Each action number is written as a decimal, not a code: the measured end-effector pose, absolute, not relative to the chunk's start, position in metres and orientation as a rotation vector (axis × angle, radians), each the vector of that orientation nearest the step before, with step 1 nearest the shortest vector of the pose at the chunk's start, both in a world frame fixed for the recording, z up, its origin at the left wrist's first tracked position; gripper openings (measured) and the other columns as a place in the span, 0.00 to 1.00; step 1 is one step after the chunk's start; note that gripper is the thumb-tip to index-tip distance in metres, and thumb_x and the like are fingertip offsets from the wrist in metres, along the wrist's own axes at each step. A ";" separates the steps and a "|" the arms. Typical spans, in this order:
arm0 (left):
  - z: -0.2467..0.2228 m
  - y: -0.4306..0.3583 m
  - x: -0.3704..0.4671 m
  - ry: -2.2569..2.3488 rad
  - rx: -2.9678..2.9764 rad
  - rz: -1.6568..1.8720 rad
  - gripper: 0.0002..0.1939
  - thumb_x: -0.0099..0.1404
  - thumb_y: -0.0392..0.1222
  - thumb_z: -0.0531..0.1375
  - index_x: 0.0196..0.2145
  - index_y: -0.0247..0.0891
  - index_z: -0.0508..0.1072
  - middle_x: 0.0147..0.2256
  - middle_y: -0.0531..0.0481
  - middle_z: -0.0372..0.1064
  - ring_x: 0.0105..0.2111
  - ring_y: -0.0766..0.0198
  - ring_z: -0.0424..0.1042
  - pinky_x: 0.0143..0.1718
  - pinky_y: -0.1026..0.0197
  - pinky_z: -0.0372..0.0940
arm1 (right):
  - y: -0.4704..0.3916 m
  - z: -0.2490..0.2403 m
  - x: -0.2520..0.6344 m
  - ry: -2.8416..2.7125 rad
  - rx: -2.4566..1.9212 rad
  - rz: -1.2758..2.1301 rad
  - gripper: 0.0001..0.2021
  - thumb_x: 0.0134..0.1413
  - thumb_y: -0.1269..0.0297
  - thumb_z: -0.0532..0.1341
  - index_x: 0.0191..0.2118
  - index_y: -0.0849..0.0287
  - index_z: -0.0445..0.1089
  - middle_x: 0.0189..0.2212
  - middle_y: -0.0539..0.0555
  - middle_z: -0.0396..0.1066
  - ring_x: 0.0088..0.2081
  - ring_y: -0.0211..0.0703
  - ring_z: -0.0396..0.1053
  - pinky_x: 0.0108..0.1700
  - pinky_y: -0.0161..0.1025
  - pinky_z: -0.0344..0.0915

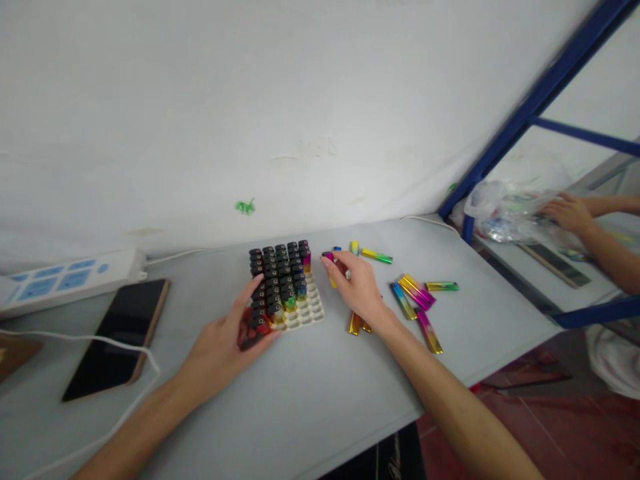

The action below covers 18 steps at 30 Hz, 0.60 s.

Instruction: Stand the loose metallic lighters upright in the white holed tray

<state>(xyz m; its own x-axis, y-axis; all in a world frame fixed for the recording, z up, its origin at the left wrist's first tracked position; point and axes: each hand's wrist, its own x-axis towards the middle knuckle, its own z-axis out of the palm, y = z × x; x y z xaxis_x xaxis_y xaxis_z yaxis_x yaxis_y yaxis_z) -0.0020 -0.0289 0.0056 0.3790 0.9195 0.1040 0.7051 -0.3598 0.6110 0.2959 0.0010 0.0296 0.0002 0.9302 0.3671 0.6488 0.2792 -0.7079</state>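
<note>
A white tray [311,309] with rows of holes lies on the table. Black-topped pieces [271,273] stand upright in most of its left and back holes; a few front ones show shiny coloured bodies. My left hand [227,340] is gripping the tray's front left corner, thumb along the front edge and fingers on the left side. Just right of the tray, my right hand [356,280] pinches a small shiny purple and yellow piece [329,256], partly hidden by the fingers. Loose shiny flat pieces [416,291] in rainbow colours lie beside and behind that hand.
A black phone [117,340] and a white power strip [75,277] lie at the left, with a white cable [95,339] across the phone. A blue metal frame [500,153] stands at the right. Beyond it another person's hand [570,212] touches a plastic bag [505,207].
</note>
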 end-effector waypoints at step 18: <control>0.005 -0.029 -0.002 1.428 2.157 0.593 0.53 0.71 0.67 0.62 0.81 0.44 0.44 0.25 0.62 0.69 0.19 0.60 0.70 0.25 0.61 0.66 | 0.014 0.018 0.294 -2.049 -1.340 0.383 0.10 0.81 0.61 0.56 0.48 0.57 0.74 0.44 0.58 0.79 0.46 0.49 0.75 0.52 0.44 0.70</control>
<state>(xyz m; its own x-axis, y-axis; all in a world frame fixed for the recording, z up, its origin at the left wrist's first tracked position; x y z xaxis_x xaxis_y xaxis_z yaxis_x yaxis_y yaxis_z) -0.0023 -0.0287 0.0055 0.3612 0.9282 0.0898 0.7189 -0.3385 0.6071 0.2940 0.0143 0.0176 -0.2650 0.8946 0.3599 0.7044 0.4345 -0.5613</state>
